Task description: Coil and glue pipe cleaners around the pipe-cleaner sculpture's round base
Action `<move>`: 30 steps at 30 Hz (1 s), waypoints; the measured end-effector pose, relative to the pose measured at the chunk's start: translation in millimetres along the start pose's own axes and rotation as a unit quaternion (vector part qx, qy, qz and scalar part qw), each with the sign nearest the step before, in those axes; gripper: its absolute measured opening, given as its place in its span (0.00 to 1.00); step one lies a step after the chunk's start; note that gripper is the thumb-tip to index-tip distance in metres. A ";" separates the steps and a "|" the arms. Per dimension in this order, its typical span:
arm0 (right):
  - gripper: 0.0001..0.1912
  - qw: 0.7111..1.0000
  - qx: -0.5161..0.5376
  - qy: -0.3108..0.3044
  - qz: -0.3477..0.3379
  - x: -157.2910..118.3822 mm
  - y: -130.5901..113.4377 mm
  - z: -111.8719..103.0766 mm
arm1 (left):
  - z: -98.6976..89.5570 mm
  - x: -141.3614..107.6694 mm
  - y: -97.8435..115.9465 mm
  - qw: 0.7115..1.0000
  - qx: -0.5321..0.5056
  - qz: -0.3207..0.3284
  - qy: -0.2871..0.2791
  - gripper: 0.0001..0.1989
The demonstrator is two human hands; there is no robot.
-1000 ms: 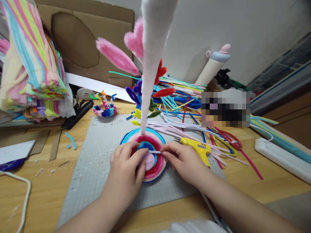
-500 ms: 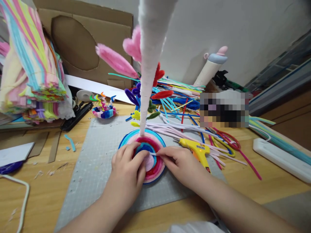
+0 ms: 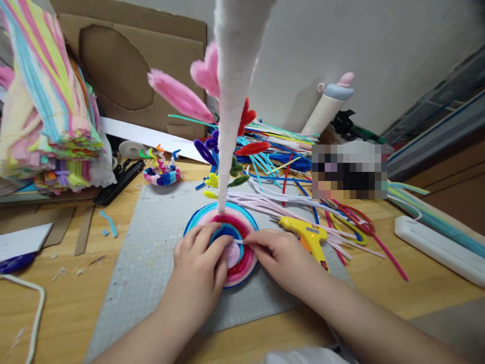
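A round disc of coiled pipe cleaners in blue, pink and red rings lies flat, with a pale lilac coil on its near half. My left hand rests over the disc's left side, fingers curled, and a fingertip presses a short pale pipe cleaner beside the coil. From the right, my right hand pinches the other end of that strip between thumb and forefinger. A fuzzy white post rises from the disc's far edge, with pink, red, purple, green and yellow petal shapes around it.
A yellow glue gun lies right of the disc on the grey cutting mat. Loose pipe cleaners spread behind it. Bundled pipe cleaners stand at left, near a small colourful ring. A white power strip sits at right.
Almost nothing differs. Both hands stay at the same place on the disc, and the view has shifted very slightly.
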State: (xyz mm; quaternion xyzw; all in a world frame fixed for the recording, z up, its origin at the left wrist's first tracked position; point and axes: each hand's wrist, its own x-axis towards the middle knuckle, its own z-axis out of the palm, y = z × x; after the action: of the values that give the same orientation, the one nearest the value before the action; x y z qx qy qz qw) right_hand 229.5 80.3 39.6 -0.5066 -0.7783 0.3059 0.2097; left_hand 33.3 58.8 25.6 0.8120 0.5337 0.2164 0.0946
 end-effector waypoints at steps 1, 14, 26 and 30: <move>0.14 1.000 -0.001 -0.001 0.001 -0.3 -0.3 -0.1 | -0.1 0.2 0.0 1.000 0.001 0.000 0.000 0.15; 0.13 0.997 0.025 -0.051 0.058 -6.4 -14.3 -3.0 | -2.7 -0.4 5.3 0.998 0.055 -0.014 0.014 0.14; 0.23 0.947 0.213 -0.155 0.183 -31.4 -16.1 -1.3 | -1.0 -3.1 7.4 0.996 0.081 -0.021 0.013 0.13; 0.23 0.937 0.226 -0.149 0.220 -55.6 -13.9 -4.5 | -0.7 -2.5 8.6 0.995 0.091 -0.020 0.019 0.12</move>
State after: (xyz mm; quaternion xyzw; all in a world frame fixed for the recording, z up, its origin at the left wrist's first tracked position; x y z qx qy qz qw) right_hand 245.3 26.3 51.6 -0.5527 -0.5801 0.5845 0.1283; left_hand 39.3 52.9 28.9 0.8019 0.5694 0.1805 0.0140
